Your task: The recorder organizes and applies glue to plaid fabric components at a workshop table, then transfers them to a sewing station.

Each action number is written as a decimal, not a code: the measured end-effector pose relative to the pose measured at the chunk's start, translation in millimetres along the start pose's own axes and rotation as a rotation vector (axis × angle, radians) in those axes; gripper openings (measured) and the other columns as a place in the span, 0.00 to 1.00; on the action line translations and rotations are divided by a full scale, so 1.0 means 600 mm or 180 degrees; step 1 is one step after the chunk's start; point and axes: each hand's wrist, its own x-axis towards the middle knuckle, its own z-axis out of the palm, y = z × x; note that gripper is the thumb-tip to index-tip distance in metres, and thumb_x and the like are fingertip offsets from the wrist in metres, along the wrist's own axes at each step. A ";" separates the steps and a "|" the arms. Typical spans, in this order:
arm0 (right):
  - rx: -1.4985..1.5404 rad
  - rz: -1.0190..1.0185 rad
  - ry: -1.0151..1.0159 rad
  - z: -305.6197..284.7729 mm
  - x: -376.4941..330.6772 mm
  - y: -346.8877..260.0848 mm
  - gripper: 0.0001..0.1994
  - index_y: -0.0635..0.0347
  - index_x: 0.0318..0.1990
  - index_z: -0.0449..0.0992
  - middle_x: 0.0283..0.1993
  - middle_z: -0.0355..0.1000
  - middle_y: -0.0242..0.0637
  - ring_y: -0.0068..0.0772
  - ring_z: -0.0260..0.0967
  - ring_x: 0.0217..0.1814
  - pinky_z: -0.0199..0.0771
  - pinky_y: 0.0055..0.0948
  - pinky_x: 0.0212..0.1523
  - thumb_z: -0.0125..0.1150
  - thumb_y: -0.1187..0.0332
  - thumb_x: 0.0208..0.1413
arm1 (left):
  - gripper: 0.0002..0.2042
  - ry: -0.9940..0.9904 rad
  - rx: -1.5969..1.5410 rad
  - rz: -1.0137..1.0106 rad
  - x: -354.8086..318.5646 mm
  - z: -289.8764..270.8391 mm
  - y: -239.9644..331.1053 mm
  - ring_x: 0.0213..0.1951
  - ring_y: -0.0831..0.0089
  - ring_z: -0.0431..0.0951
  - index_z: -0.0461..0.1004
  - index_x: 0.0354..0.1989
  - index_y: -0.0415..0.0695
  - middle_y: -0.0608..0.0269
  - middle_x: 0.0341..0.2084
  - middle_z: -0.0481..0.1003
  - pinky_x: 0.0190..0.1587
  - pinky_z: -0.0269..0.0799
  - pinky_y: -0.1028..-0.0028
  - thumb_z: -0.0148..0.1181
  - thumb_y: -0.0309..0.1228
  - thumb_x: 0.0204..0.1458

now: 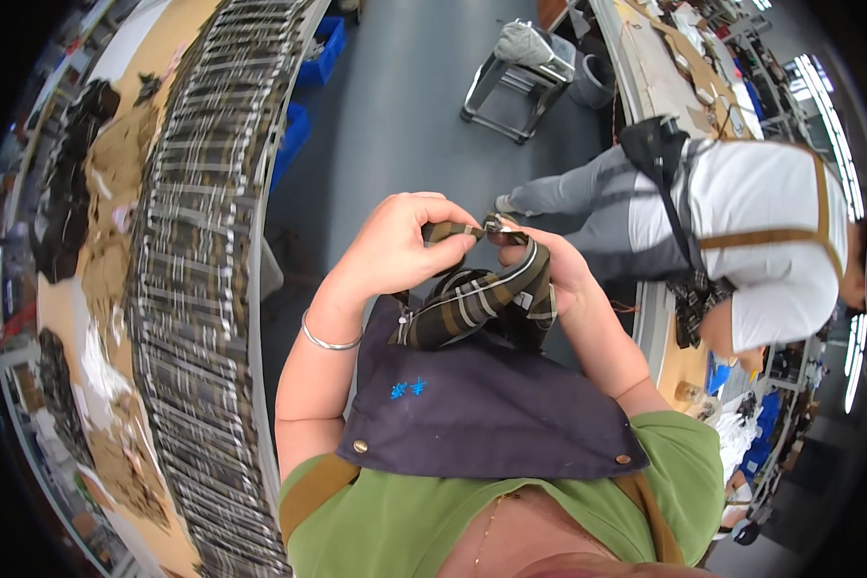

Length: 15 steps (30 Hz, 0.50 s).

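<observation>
In front of my chest I hold a sewn piece of dark green-brown plaid fabric with a thin pale line along it; it curves in a loop below my hands. My left hand is closed in a pinch on one narrow end of the plaid. My right hand is closed around the other side, its thumb and finger at a small shiny metal piece. The two hands' fingertips nearly meet there. The metal piece is too small to name, and the right hand's lower fingers are partly hidden behind the fabric.
Left, a long table bears a dense row of plaid pieces, with brown fabric pieces beyond. Blue bins stand beneath its edge. A stool and a grey bucket are ahead. At right, a person leans over another table.
</observation>
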 end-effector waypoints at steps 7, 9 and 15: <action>0.0570 0.0188 -0.0232 0.066 0.132 -0.136 0.10 0.65 0.39 0.70 0.19 0.64 0.25 0.16 0.61 0.16 0.68 0.18 0.18 0.44 0.69 0.64 | 0.09 -0.1100 -0.0957 -0.0744 0.237 -0.164 -0.028 0.21 0.87 0.66 0.79 0.29 0.35 0.74 0.17 0.72 0.23 0.60 0.83 0.56 0.28 0.52; 0.0695 0.0220 -0.0247 0.075 0.171 -0.175 0.10 0.65 0.39 0.70 0.19 0.65 0.25 0.17 0.61 0.16 0.69 0.19 0.18 0.43 0.69 0.64 | 0.10 -0.1203 -0.0984 -0.0916 0.294 -0.195 -0.043 0.20 0.88 0.65 0.79 0.27 0.36 0.75 0.17 0.71 0.23 0.59 0.82 0.56 0.30 0.51; 0.0905 0.0417 -0.0403 0.085 0.293 -0.317 0.09 0.66 0.41 0.68 0.22 0.67 0.30 0.20 0.67 0.20 0.73 0.20 0.21 0.42 0.71 0.63 | 0.10 -0.1284 -0.0792 -0.0974 0.462 -0.287 -0.088 0.20 0.88 0.62 0.78 0.23 0.37 0.77 0.16 0.68 0.23 0.57 0.81 0.56 0.30 0.50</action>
